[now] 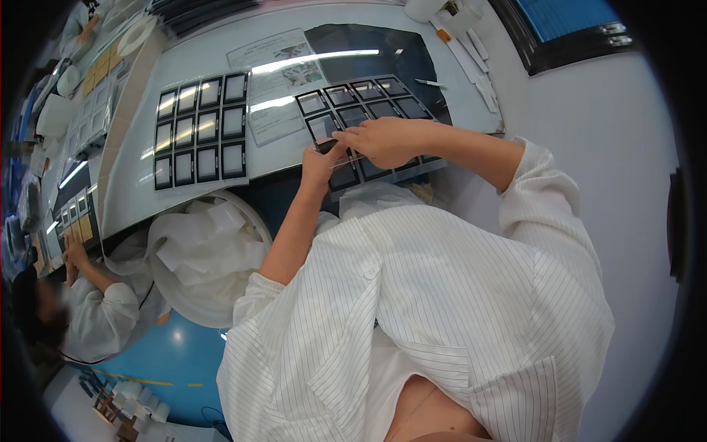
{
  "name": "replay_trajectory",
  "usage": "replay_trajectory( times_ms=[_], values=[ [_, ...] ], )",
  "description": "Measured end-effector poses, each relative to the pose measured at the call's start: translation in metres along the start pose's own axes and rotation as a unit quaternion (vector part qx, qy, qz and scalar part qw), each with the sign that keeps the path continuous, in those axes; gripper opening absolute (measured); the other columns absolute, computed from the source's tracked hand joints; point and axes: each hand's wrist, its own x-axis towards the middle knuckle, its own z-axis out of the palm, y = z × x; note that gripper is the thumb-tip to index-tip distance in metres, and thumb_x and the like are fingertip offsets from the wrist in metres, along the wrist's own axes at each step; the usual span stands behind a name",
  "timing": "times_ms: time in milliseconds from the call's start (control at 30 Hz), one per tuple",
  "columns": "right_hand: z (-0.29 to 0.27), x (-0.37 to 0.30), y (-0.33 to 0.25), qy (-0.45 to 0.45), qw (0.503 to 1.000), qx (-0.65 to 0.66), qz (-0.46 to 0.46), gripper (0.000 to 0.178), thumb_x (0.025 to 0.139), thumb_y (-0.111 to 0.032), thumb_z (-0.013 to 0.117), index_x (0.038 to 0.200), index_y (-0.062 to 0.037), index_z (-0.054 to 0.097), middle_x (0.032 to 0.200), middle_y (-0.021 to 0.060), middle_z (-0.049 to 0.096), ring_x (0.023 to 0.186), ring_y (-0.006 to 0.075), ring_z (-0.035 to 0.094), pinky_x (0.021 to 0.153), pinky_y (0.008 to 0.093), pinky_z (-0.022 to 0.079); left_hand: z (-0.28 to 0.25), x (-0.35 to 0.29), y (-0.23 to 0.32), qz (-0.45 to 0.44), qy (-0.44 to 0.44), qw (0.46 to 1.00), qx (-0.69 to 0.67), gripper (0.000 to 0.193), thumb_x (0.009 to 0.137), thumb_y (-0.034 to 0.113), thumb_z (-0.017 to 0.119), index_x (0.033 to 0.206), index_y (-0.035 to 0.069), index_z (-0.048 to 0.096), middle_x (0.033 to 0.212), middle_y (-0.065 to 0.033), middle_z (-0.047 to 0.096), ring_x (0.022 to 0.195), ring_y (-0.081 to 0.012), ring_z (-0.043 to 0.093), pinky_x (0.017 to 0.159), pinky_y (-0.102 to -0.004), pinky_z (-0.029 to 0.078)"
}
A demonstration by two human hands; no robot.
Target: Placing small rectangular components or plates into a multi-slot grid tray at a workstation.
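Apparently, in the head view, the bare left hand [318,165] and bare right hand [388,141] are meeting over a black, plastic-looking rectangular grid panel [383,109], which is lying at the pale, glossy tabletop's [136,193] near edge, towards its right corner. Whether fingertips are pinching anything, I cannot tell. Probably light, stiff and scratch-prone, the panel is favouring rim holds.

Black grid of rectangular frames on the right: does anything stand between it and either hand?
No clear obstacle shows: the left hand is at the left side of the black grid, and the right hand is over it.
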Motion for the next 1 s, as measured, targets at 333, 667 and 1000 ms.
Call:
replay_trajectory(
  times_ms=[333, 667, 1000],
  values=[
    [-0.006, 0.018, 0.031, -0.17, 0.971, 0.145, -0.082, 0.084, 0.074, -0.004, 0.044, 0.148, -0.0046, 0.003, 0.145, 0.0224, 0.027, 0.136, 0.0387, 0.018, 0.111, 0.051, 0.018, -0.005, -0.008, 0.001, 0.047, -0.061, 0.992, 0.098, 0.019, 0.081, 0.011, 0.07, 0.096, 0.0, 0.065, 0.086, -0.0033, 0.065, 0.075, -0.0108, 0.062, 0.068, -0.025, 0.053],
    [-0.066, -0.009, 0.069, -0.165, 0.871, 0.455, -0.089, 0.08, 0.078, -0.019, 0.051, 0.149, -0.0133, 0.016, 0.139, 0.0174, 0.039, 0.124, 0.0355, 0.042, 0.103, 0.0493, 0.032, -0.048, -0.005, -0.002, -0.058, -0.081, 0.977, 0.191, 0.033, 0.082, 0.011, 0.069, 0.111, -0.002, 0.062, 0.094, -0.0058, 0.065, 0.078, -0.0118, 0.062, 0.07, -0.0236, 0.051],
    [-0.056, -0.016, 0.045, -0.204, 0.878, 0.421, -0.1, 0.072, 0.084, -0.026, 0.053, 0.148, -0.0144, 0.022, 0.132, 0.0134, 0.044, 0.121, 0.0272, 0.046, 0.097, 0.0462, 0.042, -0.031, 0.012, 0.045, 0.041, -0.128, 0.971, 0.196, 0.025, 0.087, 0.014, 0.064, 0.105, -0.002, 0.064, 0.091, -0.005, 0.066, 0.08, -0.0097, 0.059, 0.073, -0.0255, 0.05]
  ],
)
